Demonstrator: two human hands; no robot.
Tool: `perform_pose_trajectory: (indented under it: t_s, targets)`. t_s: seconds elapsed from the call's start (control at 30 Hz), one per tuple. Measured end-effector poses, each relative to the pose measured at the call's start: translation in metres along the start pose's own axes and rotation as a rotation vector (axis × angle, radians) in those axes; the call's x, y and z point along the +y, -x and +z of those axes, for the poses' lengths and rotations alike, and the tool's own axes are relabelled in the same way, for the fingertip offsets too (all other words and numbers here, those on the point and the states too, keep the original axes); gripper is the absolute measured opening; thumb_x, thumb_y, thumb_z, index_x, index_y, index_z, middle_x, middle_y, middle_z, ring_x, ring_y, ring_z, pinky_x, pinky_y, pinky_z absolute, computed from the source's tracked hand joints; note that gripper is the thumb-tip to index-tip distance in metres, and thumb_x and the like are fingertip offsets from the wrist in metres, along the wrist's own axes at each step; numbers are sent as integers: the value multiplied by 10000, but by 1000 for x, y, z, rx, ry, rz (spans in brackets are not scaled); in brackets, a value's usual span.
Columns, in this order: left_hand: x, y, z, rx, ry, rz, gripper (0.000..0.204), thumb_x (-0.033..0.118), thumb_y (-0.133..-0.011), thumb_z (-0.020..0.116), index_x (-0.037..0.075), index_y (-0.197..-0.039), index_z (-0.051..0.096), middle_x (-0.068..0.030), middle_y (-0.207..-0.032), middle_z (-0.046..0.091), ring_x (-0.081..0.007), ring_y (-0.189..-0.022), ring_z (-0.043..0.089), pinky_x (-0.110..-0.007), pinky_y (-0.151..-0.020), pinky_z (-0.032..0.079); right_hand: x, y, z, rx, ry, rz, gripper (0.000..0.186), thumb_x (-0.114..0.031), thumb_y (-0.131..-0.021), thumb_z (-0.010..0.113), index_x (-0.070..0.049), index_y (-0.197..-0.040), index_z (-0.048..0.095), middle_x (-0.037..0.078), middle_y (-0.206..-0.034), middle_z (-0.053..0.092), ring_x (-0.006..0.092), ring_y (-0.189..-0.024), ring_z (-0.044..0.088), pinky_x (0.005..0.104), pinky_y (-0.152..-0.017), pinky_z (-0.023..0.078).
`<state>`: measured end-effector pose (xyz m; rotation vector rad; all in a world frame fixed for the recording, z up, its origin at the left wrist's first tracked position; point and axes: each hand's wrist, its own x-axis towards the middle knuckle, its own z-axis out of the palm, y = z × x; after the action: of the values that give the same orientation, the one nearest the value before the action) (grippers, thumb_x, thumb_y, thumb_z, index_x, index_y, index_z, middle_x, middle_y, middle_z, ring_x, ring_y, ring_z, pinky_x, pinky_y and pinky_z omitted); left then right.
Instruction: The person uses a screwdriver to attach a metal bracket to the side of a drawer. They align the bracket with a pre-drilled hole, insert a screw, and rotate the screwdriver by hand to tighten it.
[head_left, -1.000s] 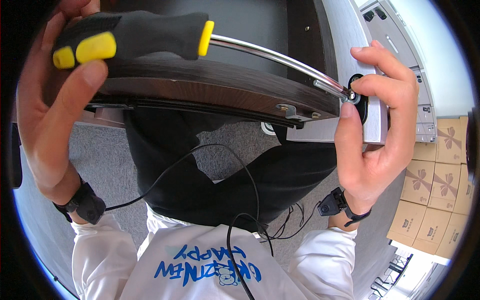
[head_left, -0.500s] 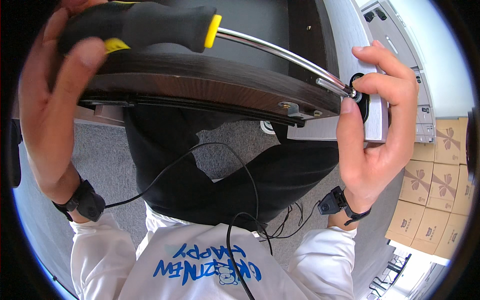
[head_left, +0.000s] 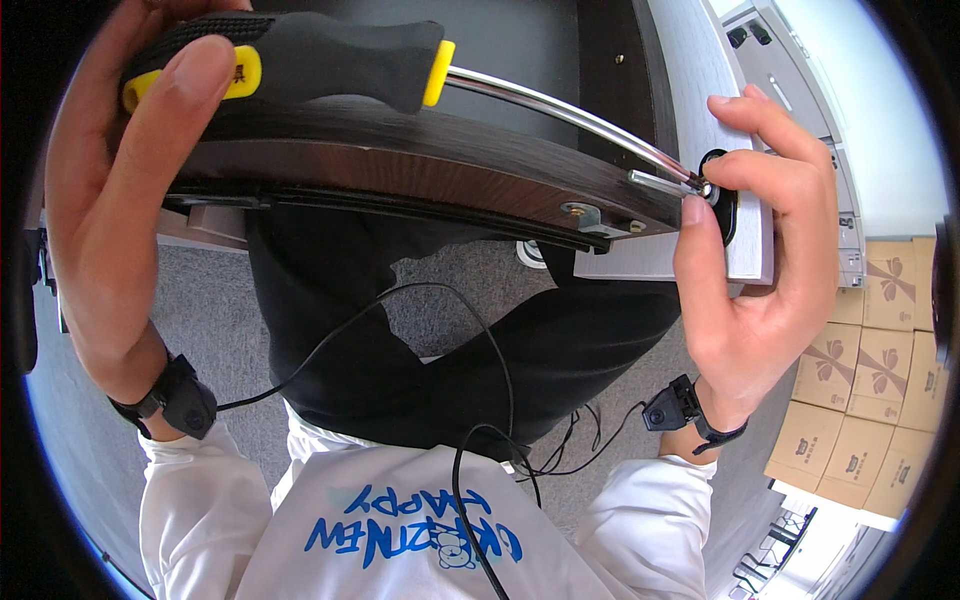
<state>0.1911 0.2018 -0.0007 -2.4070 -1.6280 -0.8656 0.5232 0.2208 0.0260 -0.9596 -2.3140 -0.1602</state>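
My left hand (head_left: 120, 240) is closed round the black-and-yellow handle (head_left: 340, 65) of a screwdriver. Its steel shaft (head_left: 555, 112) slants down-right to a small metal screw (head_left: 707, 190) at a black oval fitting (head_left: 728, 225) on a pale wood panel (head_left: 690, 75). My right hand (head_left: 760, 290) pinches around the screw and the shaft's tip with thumb and forefinger. A short metal pin (head_left: 648, 178) lies just left of them. Below the shaft runs the dark wood edge (head_left: 400, 155) of an open drawer or cabinet, with a metal bracket (head_left: 585, 218) on it.
My dark-trousered legs (head_left: 480, 350) are under the furniture, over grey carpet (head_left: 200, 300). Black cables (head_left: 510, 380) loop from wrist-worn devices across my lap. Stacked cardboard boxes (head_left: 880, 380) stand at the right, near pale grey cabinets (head_left: 780, 70).
The screwdriver handle has rotated in my left hand, its yellow patches shifting, and my left thumb has moved up along it. My right hand stays nearly still at the screw.
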Motion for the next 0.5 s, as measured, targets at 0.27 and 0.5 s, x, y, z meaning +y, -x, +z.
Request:
perform_pose_trajectory:
  t_s: [0.27, 0.5]
  targets:
    - [-1, 9, -2, -43, 121, -141, 429, 402, -971, 375, 108, -1249, 519, -93, -1153, 568, -211, -1098, 547, -274, -962, 398, -14, -9, -3, -27, 131, 34, 179, 96, -670, 576, 0, -818, 539, 169, -1018, 607, 343, -1064, 571, 374, -926, 414]
    - [4, 9, 2, -24, 65, -117, 390, 383, -976, 388, 119, -1219, 543, -75, -1127, 587, -180, -1070, 563, -253, -935, 398, -15, -11, -8, -59, 172, -24, 181, 99, -654, 584, 2, -803, 549, 159, -981, 614, 350, -1050, 581, 386, -898, 434]
